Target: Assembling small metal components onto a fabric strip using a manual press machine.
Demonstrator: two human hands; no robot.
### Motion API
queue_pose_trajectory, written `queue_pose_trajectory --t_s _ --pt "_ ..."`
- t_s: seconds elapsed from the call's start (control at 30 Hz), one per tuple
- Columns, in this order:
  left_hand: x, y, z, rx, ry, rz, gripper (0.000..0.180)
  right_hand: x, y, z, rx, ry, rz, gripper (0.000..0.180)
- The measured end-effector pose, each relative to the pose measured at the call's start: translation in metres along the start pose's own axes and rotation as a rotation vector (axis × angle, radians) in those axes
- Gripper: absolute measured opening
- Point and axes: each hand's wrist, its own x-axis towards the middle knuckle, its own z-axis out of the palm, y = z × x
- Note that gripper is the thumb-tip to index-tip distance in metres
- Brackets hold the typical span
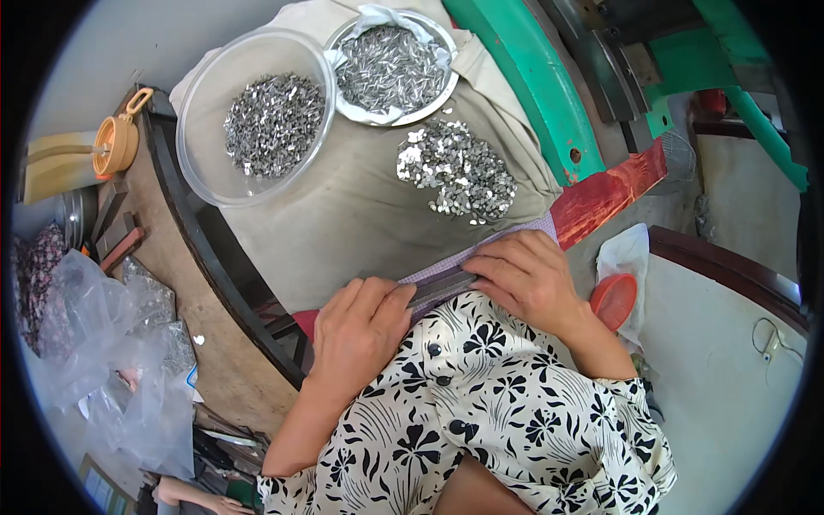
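My left hand and my right hand rest close to my body, both gripping a narrow grey metal bar that lies between them on a purple checked cloth. The fingers of each hand curl over one end of the bar. Beyond the hands, a loose pile of small shiny metal pieces lies on a beige cloth. A clear plastic bowl with more metal pieces stands at the far left. A round metal dish lined with plastic and full of thin metal pins stands behind it.
A green machine frame and a red metal part rise at the right. A small orange cup sits by my right wrist. Crumpled clear plastic bags lie at the left, and an orange-lidded container stands further back.
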Motion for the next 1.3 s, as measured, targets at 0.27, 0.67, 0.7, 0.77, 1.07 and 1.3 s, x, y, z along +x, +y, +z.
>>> queue_pose_trajectory --t_s 0.27,0.67,0.7,0.77,1.07,1.3 --pt "0.003 0.009 -0.015 0.115 -0.017 -0.007 0.032 -0.014 0.009 0.004 0.045 0.135 -0.027 0.030" --pt "0.230 0.084 -0.026 0.151 0.083 0.769 0.025 -0.022 0.052 -0.107 -0.185 0.781 0.208 0.030" --pt "0.246 0.094 -0.023 0.180 0.081 0.829 0.023 -0.025 0.059 -0.110 -0.189 0.851 0.241 0.029" --pt "0.269 0.102 -0.015 0.213 0.095 0.891 0.017 -0.024 0.068 -0.112 -0.209 0.936 0.286 0.025" --pt "0.290 0.122 0.001 0.326 -0.053 1.037 0.009 -0.039 0.068 -0.104 -0.115 0.892 0.435 0.022" --pt "0.296 0.140 0.004 0.502 -0.091 1.119 0.007 -0.043 0.052 -0.106 -0.153 0.906 0.521 0.021"
